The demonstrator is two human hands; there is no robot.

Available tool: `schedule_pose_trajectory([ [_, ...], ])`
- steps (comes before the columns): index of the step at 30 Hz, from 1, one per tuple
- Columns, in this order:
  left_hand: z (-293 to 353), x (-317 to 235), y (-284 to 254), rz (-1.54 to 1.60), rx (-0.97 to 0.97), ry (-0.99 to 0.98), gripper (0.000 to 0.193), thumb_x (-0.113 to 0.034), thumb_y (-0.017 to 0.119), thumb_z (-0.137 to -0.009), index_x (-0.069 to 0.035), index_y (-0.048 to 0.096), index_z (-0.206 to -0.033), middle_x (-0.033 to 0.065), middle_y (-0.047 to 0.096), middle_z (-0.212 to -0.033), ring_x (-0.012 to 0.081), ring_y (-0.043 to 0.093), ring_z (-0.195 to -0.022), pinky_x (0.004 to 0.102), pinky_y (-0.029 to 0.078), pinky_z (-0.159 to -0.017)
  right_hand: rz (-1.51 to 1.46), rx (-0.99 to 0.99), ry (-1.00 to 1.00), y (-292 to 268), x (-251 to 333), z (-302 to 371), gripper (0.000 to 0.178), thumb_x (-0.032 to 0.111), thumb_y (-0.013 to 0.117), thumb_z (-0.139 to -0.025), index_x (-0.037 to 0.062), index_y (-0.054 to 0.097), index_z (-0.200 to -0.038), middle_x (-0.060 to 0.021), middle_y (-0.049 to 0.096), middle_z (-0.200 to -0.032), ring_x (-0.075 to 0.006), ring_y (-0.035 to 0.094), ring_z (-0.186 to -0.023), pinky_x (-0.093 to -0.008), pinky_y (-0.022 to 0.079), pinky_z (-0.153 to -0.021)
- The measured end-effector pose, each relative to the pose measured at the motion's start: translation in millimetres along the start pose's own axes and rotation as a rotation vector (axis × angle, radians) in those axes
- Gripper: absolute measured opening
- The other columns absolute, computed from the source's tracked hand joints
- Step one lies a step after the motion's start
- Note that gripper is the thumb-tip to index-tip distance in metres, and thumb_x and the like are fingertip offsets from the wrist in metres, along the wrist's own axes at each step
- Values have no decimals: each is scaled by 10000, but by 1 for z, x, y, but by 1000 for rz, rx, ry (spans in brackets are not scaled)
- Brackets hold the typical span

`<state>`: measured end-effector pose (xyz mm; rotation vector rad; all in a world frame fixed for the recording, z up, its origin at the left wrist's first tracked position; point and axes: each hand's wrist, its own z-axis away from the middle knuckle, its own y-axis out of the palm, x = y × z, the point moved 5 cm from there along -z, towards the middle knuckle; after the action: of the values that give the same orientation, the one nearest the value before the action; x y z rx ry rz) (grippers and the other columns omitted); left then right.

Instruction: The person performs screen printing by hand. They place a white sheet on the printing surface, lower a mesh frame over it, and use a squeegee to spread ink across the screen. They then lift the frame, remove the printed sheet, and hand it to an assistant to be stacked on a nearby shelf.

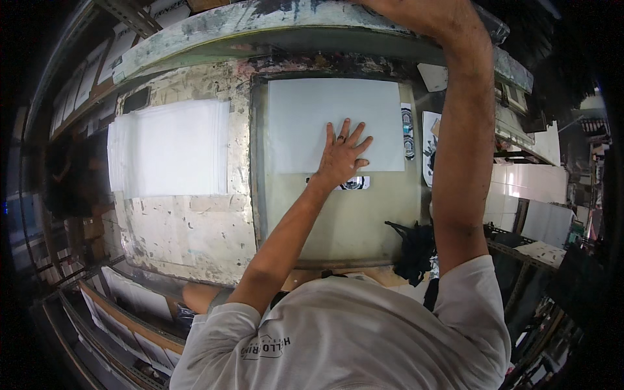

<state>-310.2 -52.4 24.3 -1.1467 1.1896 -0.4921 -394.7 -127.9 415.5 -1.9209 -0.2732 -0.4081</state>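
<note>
My left hand point(341, 156) lies flat with its fingers spread on a white sheet point(296, 123). The sheet rests on a pale, smooth board point(344, 227) with a worn dark edge. Small black-and-white printed strips sit on the board, one strip point(356, 183) by my left wrist and another strip point(407, 140) along the sheet's right side. My right arm reaches up and forward. Of my right hand point(416, 12) only the part near the wrist shows at the top edge, close to a paint-stained beam point(273, 26); its fingers are out of sight.
A stack of white sheets point(170, 149) lies on the stained table point(195, 227) to the left. A dark crumpled cloth point(416, 246) hangs by the board's near right corner. Shelf racks point(123, 299) stand at the lower left, and more shelving point(520, 250) is at the right.
</note>
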Motion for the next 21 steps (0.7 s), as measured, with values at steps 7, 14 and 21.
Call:
schedule_pose_trajectory([
  [7, 14, -6, 6, 43, -43, 29, 602, -477, 607, -917, -233, 531, -1462, 71, 282, -1644, 398, 155, -1532, 697, 47, -1188, 56, -114, -157, 2, 4, 11, 409, 385, 831, -763, 44, 795, -986, -145, 748, -832, -245, 679, -745, -377, 535, -740],
  [14, 17, -2, 3, 19, -33, 9, 606, -478, 607, -917, -225, 529, -1462, 62, 277, -1648, 373, 148, -1539, 682, 33, -1199, 30, -22, -66, 7, 5, 2, 387, 387, 829, -771, 55, 800, -967, -117, 739, -785, -235, 660, -714, -374, 522, -734],
  [21, 18, -10, 4, 47, -19, 50, 590, -486, 577, -940, -202, 535, -1455, 65, 278, -1648, 370, 151, -1539, 665, 27, -1208, 49, -105, -142, 6, 3, 12, 398, 386, 833, -766, 55, 799, -985, -117, 742, -785, -234, 665, -720, -366, 526, -744],
])
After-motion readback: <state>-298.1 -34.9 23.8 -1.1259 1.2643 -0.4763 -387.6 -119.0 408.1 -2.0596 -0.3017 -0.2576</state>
